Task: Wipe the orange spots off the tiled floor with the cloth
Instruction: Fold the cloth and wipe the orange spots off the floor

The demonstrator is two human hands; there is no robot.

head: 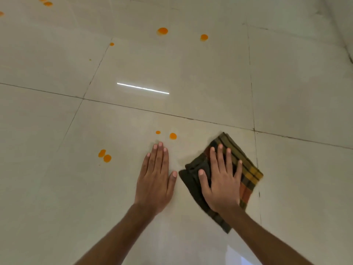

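Note:
A folded checked cloth, dark green with yellow and orange stripes, lies flat on the pale tiled floor. My right hand presses on it, palm down, fingers spread. My left hand rests flat on the bare tile just left of the cloth, holding nothing. Two orange spots sit just beyond my left fingertips. A pair of touching orange spots lies further left. More orange spots are scattered far ahead, and several others at the top left.
A bright strip of reflected light crosses the middle tile. Dark grout lines divide the floor. A wall base runs along the far right edge.

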